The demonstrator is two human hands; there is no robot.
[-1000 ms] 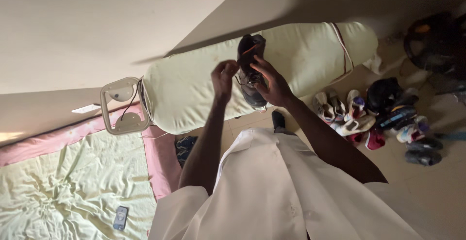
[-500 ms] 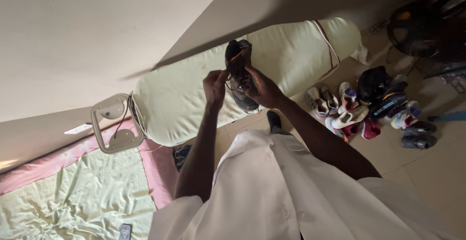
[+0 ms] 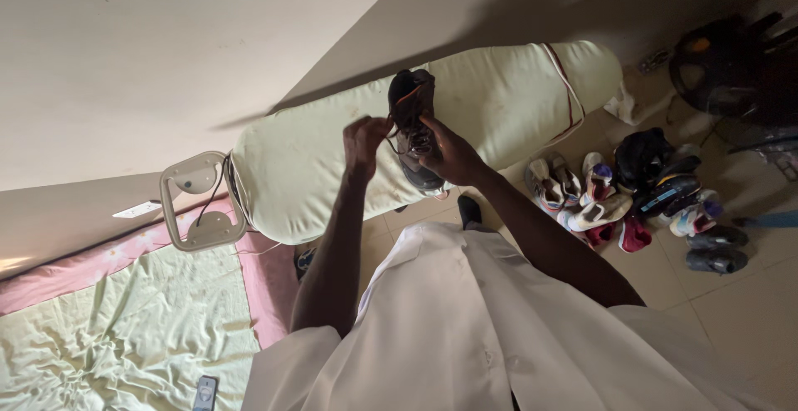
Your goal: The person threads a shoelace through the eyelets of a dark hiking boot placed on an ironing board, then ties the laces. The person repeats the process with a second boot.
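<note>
Dark shoe on the ironing board, both my hands at its laces.

The dark shoe (image 3: 412,128) rests on the pale padded ironing board (image 3: 316,162), a steady surface, its long axis crossing the board, one end toward the wall, which end I cannot tell. My right hand (image 3: 449,155) cups its side, bracing it; my left hand (image 3: 363,141) is pinched narrow on a lace. A shoe pile (image 3: 632,195) lies on the floor, well apart.

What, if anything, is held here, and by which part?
A dark shoe on the ironing board: the right hand steadies its side, while the left hand pinches a lace near the eyelets.
</note>
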